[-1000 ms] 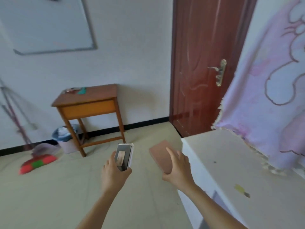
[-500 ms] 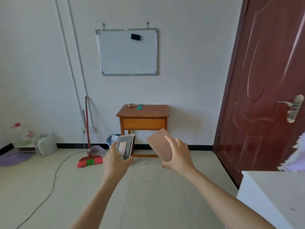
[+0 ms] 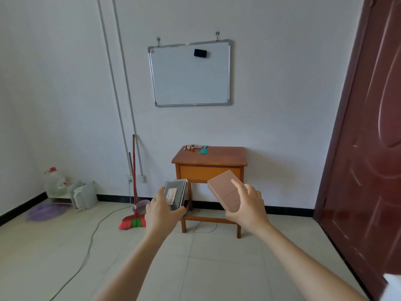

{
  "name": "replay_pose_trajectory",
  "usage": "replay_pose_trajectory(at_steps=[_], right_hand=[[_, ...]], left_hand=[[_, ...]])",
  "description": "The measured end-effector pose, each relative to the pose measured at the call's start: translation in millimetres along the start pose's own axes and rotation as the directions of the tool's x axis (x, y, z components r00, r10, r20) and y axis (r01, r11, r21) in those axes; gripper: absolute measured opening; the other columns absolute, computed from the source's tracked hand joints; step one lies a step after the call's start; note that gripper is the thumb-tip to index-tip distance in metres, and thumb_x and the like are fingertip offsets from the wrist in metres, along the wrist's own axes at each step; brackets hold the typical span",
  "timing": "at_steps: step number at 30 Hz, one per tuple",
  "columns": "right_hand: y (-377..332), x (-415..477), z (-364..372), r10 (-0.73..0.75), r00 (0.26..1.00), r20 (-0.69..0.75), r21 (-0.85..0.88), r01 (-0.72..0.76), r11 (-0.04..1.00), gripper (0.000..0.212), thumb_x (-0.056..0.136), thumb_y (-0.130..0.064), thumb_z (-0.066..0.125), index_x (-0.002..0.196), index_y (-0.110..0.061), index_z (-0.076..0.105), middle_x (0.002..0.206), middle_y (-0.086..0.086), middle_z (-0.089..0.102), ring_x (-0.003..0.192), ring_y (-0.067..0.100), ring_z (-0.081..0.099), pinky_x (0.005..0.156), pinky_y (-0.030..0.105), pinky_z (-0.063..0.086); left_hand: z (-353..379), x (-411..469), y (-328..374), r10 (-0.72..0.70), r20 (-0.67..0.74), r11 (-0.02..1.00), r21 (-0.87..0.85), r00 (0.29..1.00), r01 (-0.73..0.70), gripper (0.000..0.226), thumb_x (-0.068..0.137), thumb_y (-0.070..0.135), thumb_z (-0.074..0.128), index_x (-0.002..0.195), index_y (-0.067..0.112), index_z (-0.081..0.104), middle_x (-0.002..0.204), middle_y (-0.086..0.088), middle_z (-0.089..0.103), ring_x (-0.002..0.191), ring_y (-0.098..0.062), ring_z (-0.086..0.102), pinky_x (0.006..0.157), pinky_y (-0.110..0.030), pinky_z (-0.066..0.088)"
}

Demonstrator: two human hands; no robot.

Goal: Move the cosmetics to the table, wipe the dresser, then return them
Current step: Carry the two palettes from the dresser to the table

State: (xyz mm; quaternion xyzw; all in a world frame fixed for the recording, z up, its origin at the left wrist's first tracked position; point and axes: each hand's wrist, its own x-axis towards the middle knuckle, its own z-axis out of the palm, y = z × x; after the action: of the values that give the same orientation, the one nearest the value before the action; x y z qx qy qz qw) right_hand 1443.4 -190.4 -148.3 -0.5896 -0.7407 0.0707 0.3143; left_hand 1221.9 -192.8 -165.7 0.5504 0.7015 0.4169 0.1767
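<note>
My left hand [image 3: 162, 211] grips a dark grey cosmetics case [image 3: 175, 193] with a small label, held upright. My right hand [image 3: 247, 202] holds a flat pink palette box [image 3: 224, 189] from below, fingers curled over its near end. Both are raised in front of me at mid-frame. Straight ahead against the wall stands a small wooden table [image 3: 221, 156]. Several small cosmetics [image 3: 191, 147] and a teal item [image 3: 204, 149] lie at its back left. Only a white corner of the dresser [image 3: 393, 283] shows at bottom right.
A dark red door [image 3: 373, 135] fills the right side. A red broom [image 3: 134, 192] leans on the wall left of the table, with a cable [image 3: 91, 235] trailing across the tiled floor. A water jug [image 3: 54, 181] and a purple basin [image 3: 45, 211] sit far left. A whiteboard [image 3: 191, 72] hangs above.
My view has swung left from the dresser and pink cloth to face the table, which now looks closer. Both hands still hold their items in front of me.
</note>
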Motion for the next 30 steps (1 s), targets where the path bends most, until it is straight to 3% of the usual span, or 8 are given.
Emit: replay_pose_trajectory(at_steps=[10,15,20,30], right_hand=[[66,139,41,-0.012,0.996,0.09,-0.01,0.013,1.0,0.087,0.074,-0.037,0.07,0.141,-0.031,0.015,0.139,0.001,0.027,0.119,0.016,0.029,0.097,0.029,0.037],[95,170,82,-0.006,0.975,0.222,-0.053,0.018,0.998,0.088,0.072,-0.039,0.071,0.141,-0.031,0.015,0.138,0.0,0.028,0.118,0.016,0.029,0.096,0.027,0.038],[108,208,119,0.026,0.962,0.271,-0.095,-0.001,0.996,0.089,0.072,-0.04,0.07,0.141,-0.032,0.013,0.138,-0.001,0.026,0.119,0.015,0.027,0.097,0.027,0.038],[109,343,170,0.048,0.973,0.224,-0.119,-0.021,0.993,0.088,0.072,-0.04,0.069,0.14,-0.033,0.013,0.136,-0.003,0.026,0.118,0.015,0.027,0.096,0.028,0.037]], left_hand=[[81,123,8,-0.042,-0.021,0.999,-0.034,0.999,0.041,0.073,0.069,0.025,0.071,0.131,0.023,0.032,0.105,-0.003,0.051,0.1,-0.028,0.053,0.081,-0.046,0.053],[121,149,-19,-0.13,0.04,0.987,-0.089,0.991,0.133,0.066,0.065,0.019,0.072,0.123,0.022,0.042,0.099,-0.001,0.059,0.087,-0.021,0.059,0.075,-0.043,0.055],[147,194,-49,-0.232,0.103,0.963,-0.113,0.967,0.243,0.071,0.061,0.025,0.068,0.125,0.027,0.037,0.101,0.0,0.054,0.092,-0.025,0.056,0.079,-0.047,0.053],[178,351,-58,-0.143,0.096,0.976,-0.152,0.985,0.157,0.069,0.068,0.022,0.069,0.13,0.023,0.037,0.105,-0.001,0.057,0.097,-0.022,0.056,0.084,-0.043,0.053]])
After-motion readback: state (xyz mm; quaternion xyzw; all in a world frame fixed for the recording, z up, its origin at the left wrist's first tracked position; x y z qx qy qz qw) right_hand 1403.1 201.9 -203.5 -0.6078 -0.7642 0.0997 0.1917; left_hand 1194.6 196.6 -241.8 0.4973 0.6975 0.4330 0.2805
